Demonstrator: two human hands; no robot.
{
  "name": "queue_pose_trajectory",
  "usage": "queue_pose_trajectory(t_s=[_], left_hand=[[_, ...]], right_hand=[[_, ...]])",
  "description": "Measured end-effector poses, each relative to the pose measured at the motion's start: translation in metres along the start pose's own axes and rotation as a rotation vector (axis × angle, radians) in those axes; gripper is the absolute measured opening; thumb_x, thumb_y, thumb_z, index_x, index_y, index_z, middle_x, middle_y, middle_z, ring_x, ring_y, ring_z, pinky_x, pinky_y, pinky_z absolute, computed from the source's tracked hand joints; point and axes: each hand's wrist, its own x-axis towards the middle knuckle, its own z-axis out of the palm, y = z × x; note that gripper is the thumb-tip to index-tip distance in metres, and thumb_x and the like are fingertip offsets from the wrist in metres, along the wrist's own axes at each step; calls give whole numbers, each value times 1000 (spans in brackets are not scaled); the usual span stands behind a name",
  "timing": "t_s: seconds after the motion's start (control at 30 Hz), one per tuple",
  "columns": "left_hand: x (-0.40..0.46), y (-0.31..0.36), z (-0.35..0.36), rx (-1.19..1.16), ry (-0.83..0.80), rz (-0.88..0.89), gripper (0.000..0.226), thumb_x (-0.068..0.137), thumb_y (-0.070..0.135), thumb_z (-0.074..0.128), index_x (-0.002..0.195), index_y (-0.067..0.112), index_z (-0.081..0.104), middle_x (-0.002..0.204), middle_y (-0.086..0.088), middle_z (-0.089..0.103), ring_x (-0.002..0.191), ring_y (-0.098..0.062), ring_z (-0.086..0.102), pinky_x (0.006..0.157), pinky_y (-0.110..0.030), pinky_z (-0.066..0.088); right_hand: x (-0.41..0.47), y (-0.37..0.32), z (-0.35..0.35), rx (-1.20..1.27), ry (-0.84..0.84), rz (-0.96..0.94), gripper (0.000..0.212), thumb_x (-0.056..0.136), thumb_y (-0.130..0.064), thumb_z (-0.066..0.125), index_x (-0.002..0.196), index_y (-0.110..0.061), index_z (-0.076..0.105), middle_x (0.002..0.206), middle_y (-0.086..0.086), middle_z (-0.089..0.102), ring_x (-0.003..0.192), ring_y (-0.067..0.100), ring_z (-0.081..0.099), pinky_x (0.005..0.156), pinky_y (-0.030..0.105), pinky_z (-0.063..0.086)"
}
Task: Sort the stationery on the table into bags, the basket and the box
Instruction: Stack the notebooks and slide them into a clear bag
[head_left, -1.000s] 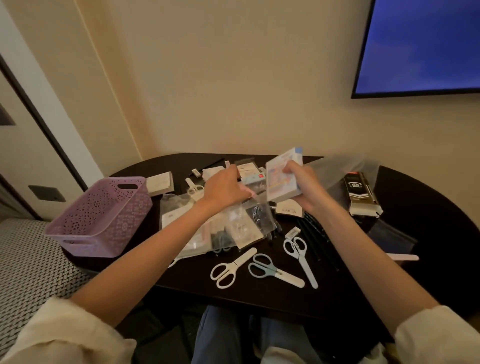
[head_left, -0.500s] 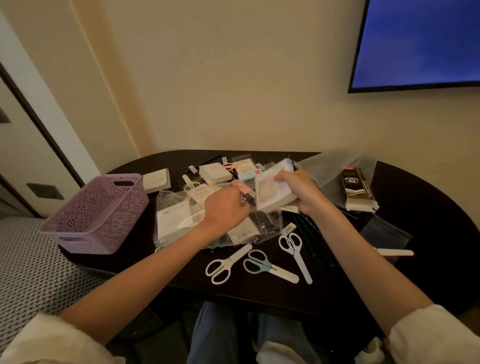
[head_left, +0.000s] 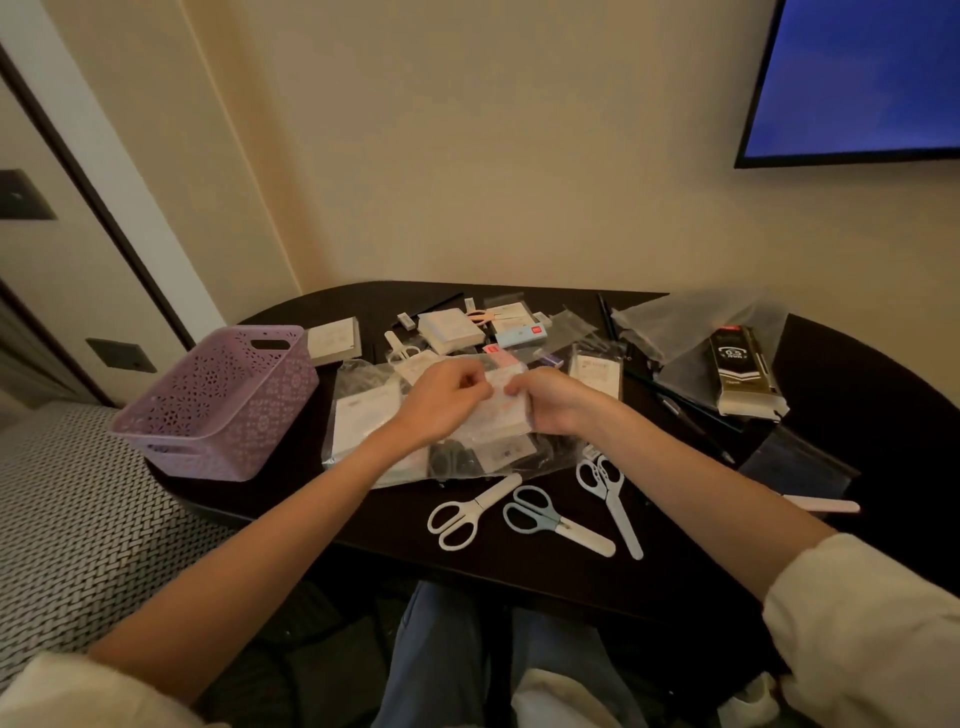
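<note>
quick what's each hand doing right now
Left hand: fingers curled, pinching the clear plastic bag at its top edge.
Right hand: fingers curled, gripping the white packet at the bag's mouth.

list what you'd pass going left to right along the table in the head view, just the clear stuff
purple basket → left hand → right hand → black pen box → pink stick at the table's right edge.
</note>
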Motion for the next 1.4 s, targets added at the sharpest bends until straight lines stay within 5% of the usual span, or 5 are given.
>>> queue_pose_trajectory(t_s=[0.17, 0.43, 0.7, 1.0, 1.4], left_hand=[[-4, -6, -20, -276, -100, -81, 28, 91, 8, 57, 64, 11, 53, 56, -2, 49, 46, -10, 40, 43, -22, 32], [-4, -12, -20, -408, -119, -72, 22, 91, 5, 57, 69, 3, 54, 54, 0, 50, 47, -13, 42, 43, -24, 33], [-5, -11, -20, -367, -159, -44, 30, 92, 6, 58, 63, 10, 54, 53, 1, 52, 45, -15, 42, 42, -23, 34], [-2, -10, -21, -290, -240, -7, 28, 96, 14, 56, 68, 10, 57, 58, -3, 55, 44, -12, 43, 43, -22, 35], [32, -73, -66, -174, 227, -234, 7, 93, 16, 60, 87, 14, 61, 74, -2, 64, 67, -14, 61, 70, -32, 51]], right_hand=[[13, 10, 18, -64, -13, 78, 44, 95, 10, 37, 136, -5, 41, 108, 15, 60, 89, 23, 61, 56, 32, 54], [8, 17, 29, -75, -229, 199, 25, 101, 1, 33, 117, -4, 51, 81, 10, 66, 68, 19, 66, 58, 34, 54], [8, 4, 6, -597, -17, 88, 14, 95, -4, 52, 104, 3, 60, 93, 16, 66, 79, 24, 66, 73, 31, 57], [-10, -51, -9, -920, 369, -291, 26, 98, -11, 44, 88, -2, 66, 68, 7, 59, 55, 13, 51, 53, 22, 41], [93, -89, 38, -1295, 267, -279, 13, 94, -3, 47, 102, 3, 56, 88, 12, 57, 75, 24, 61, 61, 31, 50]])
